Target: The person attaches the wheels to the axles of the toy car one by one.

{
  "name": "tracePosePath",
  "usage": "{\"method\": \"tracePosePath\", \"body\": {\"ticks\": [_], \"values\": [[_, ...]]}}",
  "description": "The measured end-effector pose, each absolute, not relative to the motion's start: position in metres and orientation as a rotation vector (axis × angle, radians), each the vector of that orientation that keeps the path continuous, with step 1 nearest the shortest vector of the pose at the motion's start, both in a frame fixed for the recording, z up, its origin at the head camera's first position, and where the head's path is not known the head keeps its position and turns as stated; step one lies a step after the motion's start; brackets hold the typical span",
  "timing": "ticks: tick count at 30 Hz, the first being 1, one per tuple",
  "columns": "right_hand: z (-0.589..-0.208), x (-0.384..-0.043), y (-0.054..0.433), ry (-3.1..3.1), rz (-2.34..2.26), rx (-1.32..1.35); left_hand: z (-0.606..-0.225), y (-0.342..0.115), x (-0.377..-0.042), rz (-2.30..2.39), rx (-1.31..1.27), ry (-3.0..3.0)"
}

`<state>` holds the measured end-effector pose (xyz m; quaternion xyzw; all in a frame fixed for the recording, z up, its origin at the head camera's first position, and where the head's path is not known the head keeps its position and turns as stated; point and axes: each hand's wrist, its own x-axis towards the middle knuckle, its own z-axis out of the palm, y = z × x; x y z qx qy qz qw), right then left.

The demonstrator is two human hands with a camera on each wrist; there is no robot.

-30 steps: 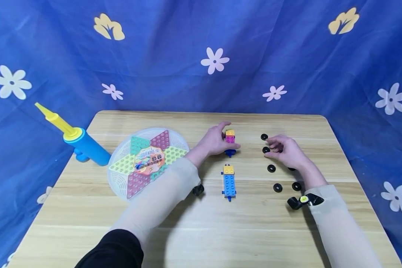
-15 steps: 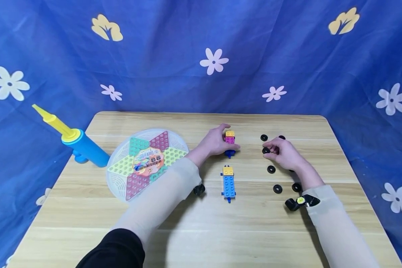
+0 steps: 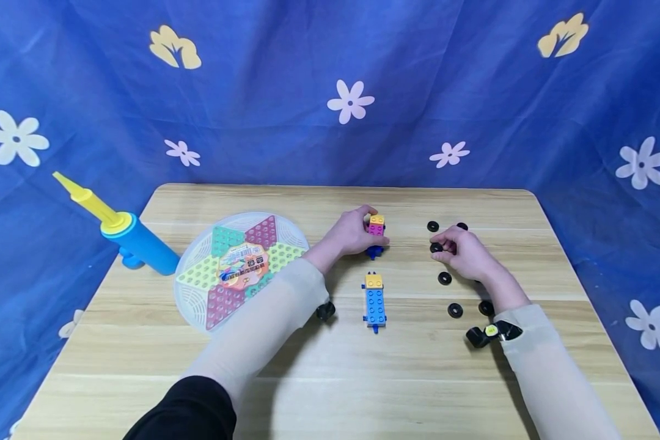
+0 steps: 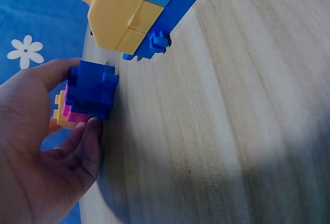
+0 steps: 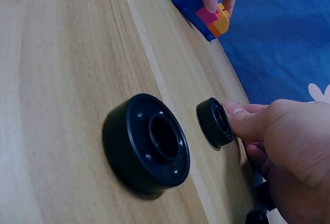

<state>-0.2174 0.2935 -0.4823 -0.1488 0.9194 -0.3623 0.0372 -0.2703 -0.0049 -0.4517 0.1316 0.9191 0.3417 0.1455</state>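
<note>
My left hand (image 3: pixel 348 233) grips a small toy car (image 3: pixel 376 228) of building blocks, thumb on one side and fingers on the other. In the left wrist view, this car's dark blue base (image 4: pixel 93 87) faces the camera, with pink and yellow bricks behind it. A longer block car (image 3: pixel 374 300), light blue with a yellow brick, sits nearer on the table. My right hand (image 3: pixel 467 252) pinches a black toy wheel (image 5: pixel 214 123) at its edge, low at the table. Another black wheel (image 5: pixel 149 146) lies closer in the right wrist view.
Several more black wheels, such as one wheel (image 3: pixel 455 310), lie around my right hand. A round star-patterned game board (image 3: pixel 198 308) lies left, partly under my left forearm. A blue and yellow hand pump (image 3: pixel 143 241) stands at the table's left edge. Blue curtain hangs behind.
My right hand has come slightly nearer and its fingers have closed on the wheel, uncovering another wheel behind. My left hand stays at the small block car.
</note>
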Motion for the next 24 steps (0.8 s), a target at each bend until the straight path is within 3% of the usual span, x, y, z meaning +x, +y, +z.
{"method": "tracePosePath", "body": {"ticks": [16,24], "values": [[-0.484,-0.217,0.294,2.815,-1.085,-0.43,-0.454,-0.01,-0.273,0.901,0.449,2.683],[-0.483,-0.217,0.293,2.819,-1.075,-0.436,-0.447,-0.02,-0.274,0.886,0.635,2.483]]}}
